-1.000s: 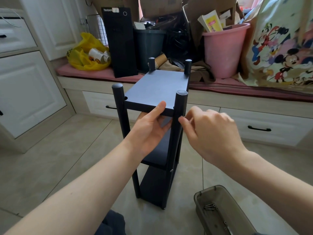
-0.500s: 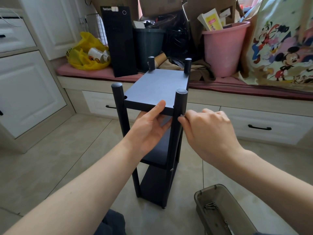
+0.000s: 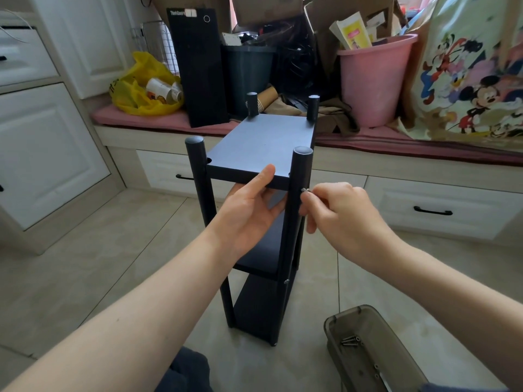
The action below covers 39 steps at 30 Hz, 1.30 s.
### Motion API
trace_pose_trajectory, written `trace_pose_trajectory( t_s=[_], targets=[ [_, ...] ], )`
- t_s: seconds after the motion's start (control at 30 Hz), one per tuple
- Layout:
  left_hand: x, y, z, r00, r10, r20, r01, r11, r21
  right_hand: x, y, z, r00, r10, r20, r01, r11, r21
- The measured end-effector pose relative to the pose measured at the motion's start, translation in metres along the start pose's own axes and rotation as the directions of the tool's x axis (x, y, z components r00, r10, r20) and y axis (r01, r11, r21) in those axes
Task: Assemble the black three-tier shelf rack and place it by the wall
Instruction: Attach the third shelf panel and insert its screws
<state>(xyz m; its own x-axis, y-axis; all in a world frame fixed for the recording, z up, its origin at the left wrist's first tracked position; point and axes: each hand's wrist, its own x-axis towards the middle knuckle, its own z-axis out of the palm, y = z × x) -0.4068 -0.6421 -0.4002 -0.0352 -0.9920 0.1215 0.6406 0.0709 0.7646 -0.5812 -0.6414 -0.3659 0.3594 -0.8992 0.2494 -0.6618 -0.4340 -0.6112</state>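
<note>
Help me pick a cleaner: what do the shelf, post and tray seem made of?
Shelf: matte black board with a thin square edge, likely laminated wood, possibly painted metal. Post: round black tube with a slight sheen and a capped top, coated metal or plastic; cannot tell which. Tray: smoky translucent plastic, glossy, with rounded corners.

Rack [image 3: 263, 142]: black, matt.
Bucket [image 3: 373, 80]: pink.
Bag [image 3: 133, 100]: yellow.
Cushion [image 3: 147, 121]: dusty pink.
Cloth [image 3: 475, 66]: cream, multicoloured cartoon print.
Tray [image 3: 353, 311]: smoky translucent grey.
Screws [image 3: 349, 341]: silver-grey.
Floor [image 3: 113, 250]: beige tiles, pale grout lines.
Drawers [image 3: 452, 193]: white, black handles.
Box [image 3: 198, 75]: black, white label.
</note>
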Motion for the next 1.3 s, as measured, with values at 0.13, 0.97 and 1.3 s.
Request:
trace_pose_trajectory(
  t_s=[0.13,0.97,1.3],
  targets=[
    [0.000,-0.001,-0.001,1.000,-0.010,0.006,0.011,1.000,-0.018,0.003,-0.003,-0.003,0.997,0.045,0.067,-0.051,0.995,0.084],
    [-0.001,-0.003,-0.006,0.999,-0.029,0.026,0.030,0.999,-0.024,0.008,0.000,-0.008,0.996,-0.075,0.037,0.076,0.997,-0.026],
    [-0.002,-0.001,-0.002,1.000,-0.019,-0.018,0.020,0.997,0.071,0.012,-0.009,-0.012,0.857,0.180,0.482,-0.483,0.604,0.634]
  ],
)
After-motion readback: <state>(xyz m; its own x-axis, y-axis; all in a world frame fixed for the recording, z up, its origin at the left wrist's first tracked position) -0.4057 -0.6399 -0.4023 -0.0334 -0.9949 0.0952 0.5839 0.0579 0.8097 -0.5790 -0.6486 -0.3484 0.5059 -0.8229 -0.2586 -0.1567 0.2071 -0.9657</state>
